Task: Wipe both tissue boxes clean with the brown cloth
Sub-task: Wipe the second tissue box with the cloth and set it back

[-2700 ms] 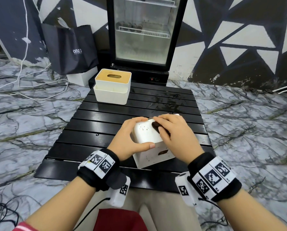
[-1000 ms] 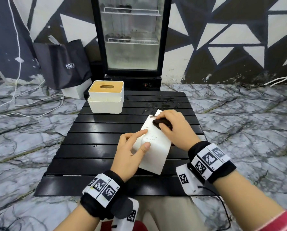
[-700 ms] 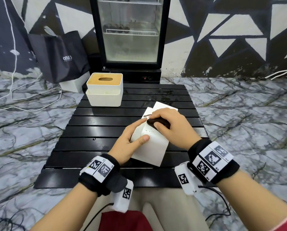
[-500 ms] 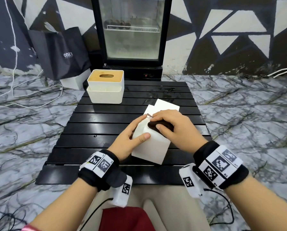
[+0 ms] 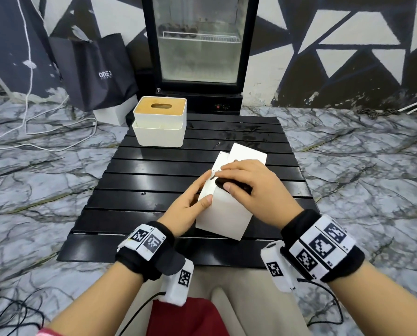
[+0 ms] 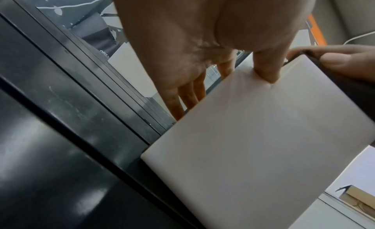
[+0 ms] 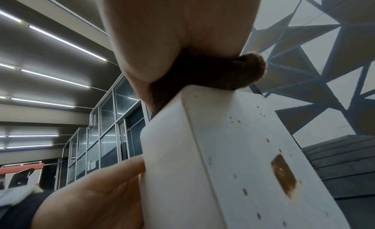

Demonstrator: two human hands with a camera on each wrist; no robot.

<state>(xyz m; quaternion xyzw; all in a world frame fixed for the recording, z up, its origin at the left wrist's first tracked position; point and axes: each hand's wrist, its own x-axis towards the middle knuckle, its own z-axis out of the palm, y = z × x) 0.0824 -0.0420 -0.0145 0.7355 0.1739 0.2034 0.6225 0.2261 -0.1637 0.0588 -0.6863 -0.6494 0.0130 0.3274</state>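
A white tissue box [image 5: 223, 214] stands tilted on the black slatted table [image 5: 154, 180]. My left hand [image 5: 193, 204] grips its left side, thumb on the near face [image 6: 265, 67]. My right hand [image 5: 246, 185] holds the bunched brown cloth [image 5: 223, 184] and presses it on the box's upper edge. In the right wrist view the cloth [image 7: 213, 72] sits on that edge, and the box's side [image 7: 233, 160] carries a brown stain [image 7: 284, 174] and small specks. A second tissue box [image 5: 159, 124], white with a wooden lid, stands at the table's far left.
A glass-door fridge [image 5: 199, 44] stands behind the table, with a dark paper bag [image 5: 93, 69] to its left. White cables [image 5: 45, 132] trail over the marble floor on the left. Black cables [image 5: 8, 311] lie by my left arm.
The white box was turned over and now stands steeper, its clean face towards me. My left hand shifted its grip on the left side. The right hand stayed on the upper edge with the cloth.
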